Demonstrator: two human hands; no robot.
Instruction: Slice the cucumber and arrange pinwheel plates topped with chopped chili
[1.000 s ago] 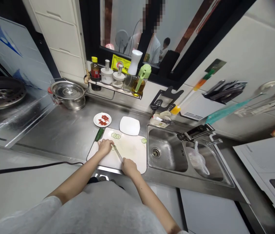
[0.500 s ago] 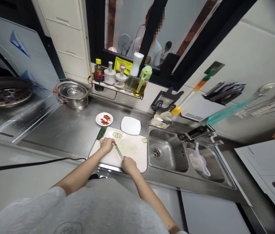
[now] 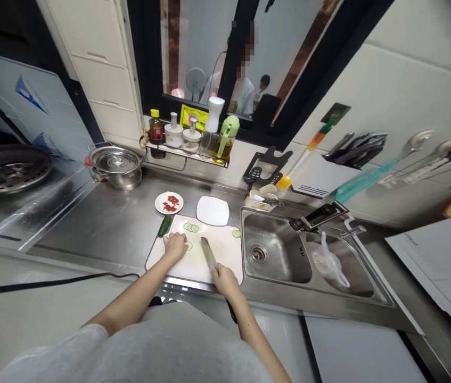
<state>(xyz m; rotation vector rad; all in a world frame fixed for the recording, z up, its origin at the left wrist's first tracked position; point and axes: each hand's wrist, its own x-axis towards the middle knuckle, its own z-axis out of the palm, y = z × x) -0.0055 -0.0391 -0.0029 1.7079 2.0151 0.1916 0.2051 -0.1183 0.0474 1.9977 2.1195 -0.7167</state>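
Note:
My right hand (image 3: 226,281) grips a kitchen knife (image 3: 210,254) by its handle, with the blade angled up and left over the white cutting board (image 3: 219,266). My left hand (image 3: 175,246) rests on the board's left part, fingers spread. Beside its fingertips lies a thin cucumber slice (image 3: 189,246); whether they touch it I cannot tell. Farther back on the board is a short overlapping row of cucumber slices (image 3: 191,227). A cucumber end piece (image 3: 237,233) sits near the right edge. An uncut dark green cucumber piece (image 3: 165,226) lies at the upper left corner.
Behind the board stand a small plate (image 3: 159,204) with chopped red pepper pieces and a white square dish (image 3: 212,211). A steel sink (image 3: 277,250) adjoins on the right. A condiment rack (image 3: 187,153) hangs by the window; a lidded steel pot (image 3: 117,165) stands left.
The knife has moved right, away from my left hand and the slice beside it. My right hand has shifted slightly right, and my left hand's fingers look more spread.

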